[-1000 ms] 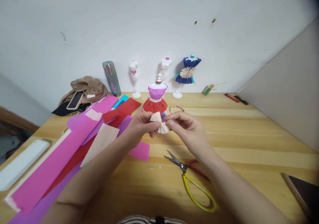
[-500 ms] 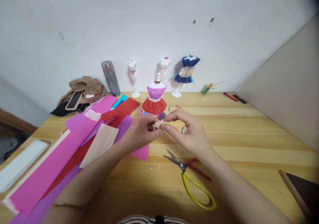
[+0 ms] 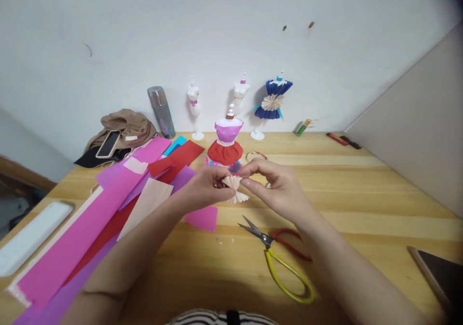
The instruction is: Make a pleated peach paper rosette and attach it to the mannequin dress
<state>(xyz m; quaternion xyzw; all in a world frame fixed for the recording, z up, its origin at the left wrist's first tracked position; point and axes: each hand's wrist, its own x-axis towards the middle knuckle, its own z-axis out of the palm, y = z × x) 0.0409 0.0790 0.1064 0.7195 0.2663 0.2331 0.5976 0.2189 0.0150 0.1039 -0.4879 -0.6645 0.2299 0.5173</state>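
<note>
A small pleated beige paper fan (image 3: 236, 190) is pinched between both my hands above the wooden table (image 3: 361, 204). My left hand (image 3: 206, 190) grips its left side with closed fingers. My right hand (image 3: 277, 187) pinches its right side, thumb and forefinger together. Just behind them stands a small mannequin (image 3: 226, 139) dressed in a pink paper top and red paper skirt. Scissors (image 3: 278, 257) with one yellow and one red handle lie open on the table below my right hand.
Pink, purple, red and beige paper sheets (image 3: 90, 223) spread over the left of the table. At the back stand two bare white mannequins (image 3: 194, 108), a blue-dressed mannequin (image 3: 271, 103), a grey bottle (image 3: 161, 113) and a brown cloth with a phone (image 3: 108, 144). A dark tablet (image 3: 439, 272) lies at the right edge.
The fan was squeezed almost shut between my fingers half a second ago; now it is spread out again and tilted lower right. Both hands stayed in place.
</note>
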